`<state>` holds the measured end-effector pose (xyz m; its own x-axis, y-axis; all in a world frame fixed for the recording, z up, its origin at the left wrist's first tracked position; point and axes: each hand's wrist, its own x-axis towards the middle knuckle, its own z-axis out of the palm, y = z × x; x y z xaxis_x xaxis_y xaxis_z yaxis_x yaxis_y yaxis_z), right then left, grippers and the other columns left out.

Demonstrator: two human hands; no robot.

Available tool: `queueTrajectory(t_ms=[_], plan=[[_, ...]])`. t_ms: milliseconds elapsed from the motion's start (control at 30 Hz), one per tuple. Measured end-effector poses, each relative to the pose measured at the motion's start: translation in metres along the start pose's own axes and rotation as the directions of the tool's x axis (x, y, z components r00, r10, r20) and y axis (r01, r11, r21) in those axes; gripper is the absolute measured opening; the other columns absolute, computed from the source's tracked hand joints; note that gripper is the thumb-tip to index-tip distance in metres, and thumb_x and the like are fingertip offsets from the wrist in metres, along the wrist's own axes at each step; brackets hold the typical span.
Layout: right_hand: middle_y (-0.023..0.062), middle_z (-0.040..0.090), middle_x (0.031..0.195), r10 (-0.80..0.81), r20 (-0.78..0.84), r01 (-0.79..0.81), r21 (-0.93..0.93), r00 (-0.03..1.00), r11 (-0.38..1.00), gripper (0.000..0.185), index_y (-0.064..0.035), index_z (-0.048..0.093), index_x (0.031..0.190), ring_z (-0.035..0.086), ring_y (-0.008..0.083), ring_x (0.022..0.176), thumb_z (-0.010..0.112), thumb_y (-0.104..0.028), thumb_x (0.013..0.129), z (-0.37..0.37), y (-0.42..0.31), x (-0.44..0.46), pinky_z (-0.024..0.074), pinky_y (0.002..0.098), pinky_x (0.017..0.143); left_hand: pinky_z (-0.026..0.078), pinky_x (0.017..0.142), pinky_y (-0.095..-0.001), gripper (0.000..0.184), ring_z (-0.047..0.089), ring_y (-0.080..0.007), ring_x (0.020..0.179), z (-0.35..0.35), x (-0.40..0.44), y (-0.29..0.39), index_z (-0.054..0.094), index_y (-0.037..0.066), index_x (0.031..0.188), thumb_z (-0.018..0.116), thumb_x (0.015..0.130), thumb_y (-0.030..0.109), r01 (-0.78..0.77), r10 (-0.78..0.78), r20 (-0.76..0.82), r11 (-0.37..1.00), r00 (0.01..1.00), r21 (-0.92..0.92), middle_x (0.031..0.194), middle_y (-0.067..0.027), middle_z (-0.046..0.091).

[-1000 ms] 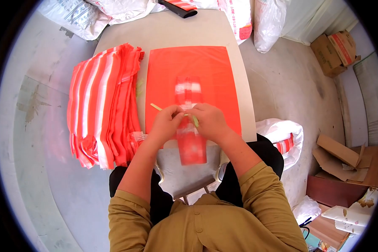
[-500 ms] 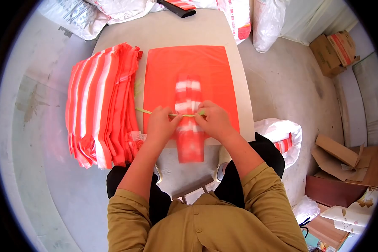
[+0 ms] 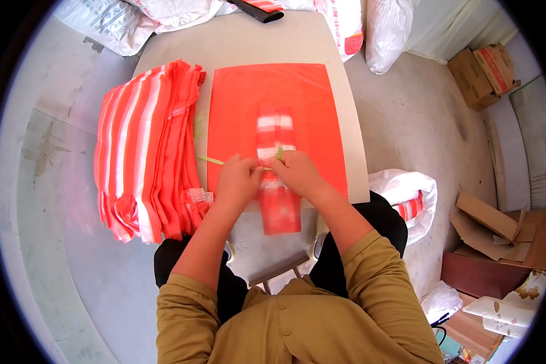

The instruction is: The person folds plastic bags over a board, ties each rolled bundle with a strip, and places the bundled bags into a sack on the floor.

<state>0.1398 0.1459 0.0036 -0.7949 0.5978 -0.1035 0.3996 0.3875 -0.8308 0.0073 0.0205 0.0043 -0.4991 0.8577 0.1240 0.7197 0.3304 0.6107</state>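
We've got both hands on a thin green tie (image 3: pixel 211 161) at the middle of a folded red-and-white striped bundle (image 3: pixel 279 215), likely plastic bags. Left hand (image 3: pixel 236 177): fingers and thumb together, pinching the tie at the bundle's left side. Right hand (image 3: pixel 301 172): also closed on the tie, over the bundle's right part, a short end poking up past the fingers. Bundle lies lengthwise on a red sheet (image 3: pixel 309 97), near end overhanging the table (image 3: pixel 224 43); it's blurry. Stack of striped bags (image 3: pixel 127 142) sits left, tie's long tail pointing at it.

Step in hand, our read: working the tie across the bundle's waist, probably twisting or knotting. We can't tell whether it passes underneath. Next move calls for a firm pinch on both ends and even tension, without letting the folds slip or the tie slide off-centre.
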Motion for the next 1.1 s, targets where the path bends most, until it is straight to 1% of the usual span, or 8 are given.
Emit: queueTrajectory(t_ms=[133,233,333,433,533,633,833,1100], plan=[[0.0208,0.067,0.089,-0.084,0.003,0.084,-0.139,0.996,0.987,0.029,0.0001,0.065,0.085,0.064,0.0385,0.083,0.057,-0.027,0.093,0.003,0.003,0.0,0.0495,0.0467,0.072,0.047,0.066,-0.0433,0.018,0.059,-0.0344,0.076,-0.005,0.001,-0.001,0.065,0.0,0.08,0.071,0.083,0.017,-0.008,0.007,0.034,1.0,0.999,0.022,0.078,-0.0182,0.058],[0.0174,0.068,0.093,-0.043,0.102,0.054,-0.106,0.994,0.993,0.02,-0.0034,0.066,0.086,0.064,0.0376,0.088,0.061,-0.022,0.091,-0.004,-0.008,-0.007,0.0506,0.0459,0.074,0.048,0.065,-0.0382,0.018,0.063,-0.0255,0.074,-0.015,0.002,0.001,0.066,-0.001,0.082,0.07,0.087,0.016,0.01,0.006,0.084,0.983,0.996,-0.184,0.081,-0.0145,0.063],[0.0156,0.067,0.093,-0.099,0.079,0.111,-0.163,0.992,0.98,0.012,-0.0059,0.066,0.089,0.065,0.0368,0.089,0.063,-0.018,0.089,0.0,-0.005,-0.009,0.051,0.0457,0.076,0.047,0.064,-0.0309,0.016,0.06,-0.0141,0.072,-0.028,0.0,0.017,0.066,-0.002,0.086,0.064,0.094,0.012,0.134,-0.009,0.354,0.935,0.935,-0.329,0.081,-0.0066,0.063],[0.0151,0.067,0.094,-0.176,0.006,0.174,-0.189,0.984,0.966,0.013,-0.0069,0.065,0.095,0.064,0.0378,0.09,0.063,-0.018,0.089,0.01,0.006,-0.009,0.0511,0.0459,0.076,0.046,0.066,-0.0265,0.01,0.055,-0.0082,0.075,-0.016,-0.003,0.012,0.066,-0.002,0.093,0.06,0.096,0.006,0.027,0.167,0.324,0.854,0.931,-0.519,0.085,-0.0014,0.06],[0.0169,0.066,0.096,-0.244,-0.069,0.232,-0.142,0.967,0.962,0.014,-0.0067,0.064,0.098,0.064,0.0391,0.092,0.06,-0.019,0.092,0.013,0.008,-0.013,0.051,0.0464,0.077,0.046,0.068,-0.0244,0.008,0.056,-0.0084,0.08,-0.01,0.003,0.019,0.065,-0.002,0.1,0.061,0.094,0.001,0.061,0.11,0.156,0.59,0.982,-0.805,0.092,-0.0022,0.061],[0.0167,0.068,0.1,-0.218,-0.053,0.211,-0.122,0.974,0.97,0.017,-0.0075,0.067,0.105,0.065,0.0374,0.091,0.059,-0.017,0.094,0.006,0.0,-0.014,0.0523,0.0439,0.079,0.048,0.071,-0.0273,0.014,0.06,-0.0111,0.084,-0.009,0.009,0.008,0.066,-0.003,0.105,0.064,0.092,0.001,0.198,-0.1,0.181,0.71,0.978,-0.675,0.1,-0.0044,0.064],[0.0176,0.067,0.096,-0.217,-0.076,0.209,-0.103,0.973,0.972,0.018,-0.0057,0.065,0.103,0.064,0.0386,0.089,0.056,-0.02,0.097,0.009,0.008,-0.012,0.0516,0.0431,0.077,0.05,0.071,-0.0309,0.014,0.061,-0.0161,0.079,0.004,0.009,0.001,0.071,-0.001,0.1,0.065,0.088,0.001,-0.013,0.056,0.137,0.954,0.989,-0.301,0.097,-0.0101,0.067],[0.0131,0.066,0.091,0.005,0.016,-0.01,0.303,1.0,0.953,0.013,-0.0041,0.066,0.099,0.065,0.0262,0.082,0.064,-0.013,0.09,0.004,0.007,-0.008,0.0521,0.0363,0.072,0.051,0.067,-0.0341,0.016,0.065,-0.0212,0.074,0.019,0.01,-0.009,0.072,-0.001,0.093,0.071,0.087,0.014,0.167,-0.12,0.133,0.886,0.984,-0.433,0.084,-0.0124,0.067]])
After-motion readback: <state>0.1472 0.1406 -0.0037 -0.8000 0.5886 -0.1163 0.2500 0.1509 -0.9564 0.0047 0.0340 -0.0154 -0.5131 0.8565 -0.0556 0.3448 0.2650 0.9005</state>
